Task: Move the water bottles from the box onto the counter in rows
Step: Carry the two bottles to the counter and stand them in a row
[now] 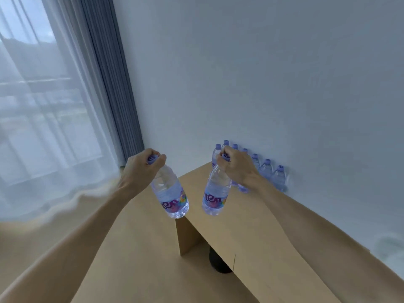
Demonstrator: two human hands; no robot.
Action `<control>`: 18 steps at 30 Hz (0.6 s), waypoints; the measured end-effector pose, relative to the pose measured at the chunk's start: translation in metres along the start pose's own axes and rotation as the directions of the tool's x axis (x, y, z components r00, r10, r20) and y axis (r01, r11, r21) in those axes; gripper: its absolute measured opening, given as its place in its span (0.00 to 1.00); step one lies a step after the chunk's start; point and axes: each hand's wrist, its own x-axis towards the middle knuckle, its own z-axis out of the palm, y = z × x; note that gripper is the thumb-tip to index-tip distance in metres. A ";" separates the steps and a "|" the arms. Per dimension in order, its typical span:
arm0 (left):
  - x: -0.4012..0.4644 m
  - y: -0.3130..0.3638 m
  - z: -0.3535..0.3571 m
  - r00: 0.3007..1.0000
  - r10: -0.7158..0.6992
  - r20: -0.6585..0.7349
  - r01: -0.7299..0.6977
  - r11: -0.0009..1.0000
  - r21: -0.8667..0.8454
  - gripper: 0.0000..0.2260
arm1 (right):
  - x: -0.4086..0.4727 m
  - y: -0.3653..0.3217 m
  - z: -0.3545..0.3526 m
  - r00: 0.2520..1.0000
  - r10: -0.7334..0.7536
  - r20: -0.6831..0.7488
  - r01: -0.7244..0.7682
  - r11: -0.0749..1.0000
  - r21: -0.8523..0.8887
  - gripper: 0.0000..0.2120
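While each hand pinches a water bottle by its purple cap, both bottles hang tilted in the air: the left hand (pixel 143 166) holds the left bottle (pixel 169 193), the right hand (pixel 237 167) the right bottle (pixel 216 192). Just beyond the right hand, a row of bottles (pixel 267 171) stands along the wall on the wooden counter (pixel 251 226). Lowering each base flat, just beside that row, should keep the lines straight. No box shows.

2 bare forearms; no sleeves; left hand (pixel 140 169); right hand (pixel 237 169)
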 end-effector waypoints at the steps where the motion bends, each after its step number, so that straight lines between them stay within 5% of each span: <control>1: 0.013 -0.001 0.015 1.000 0.014 0.025 -0.014 1.000 -0.019 0.09 | 0.006 0.012 -0.003 0.999 0.037 -0.019 -0.038 0.999 -0.008 0.12; 18: 0.176 0.005 0.256 0.877 0.179 0.447 -0.080 0.969 -0.232 0.12 | 0.092 0.209 -0.039 0.915 0.368 -0.165 -0.381 0.923 -0.053 0.11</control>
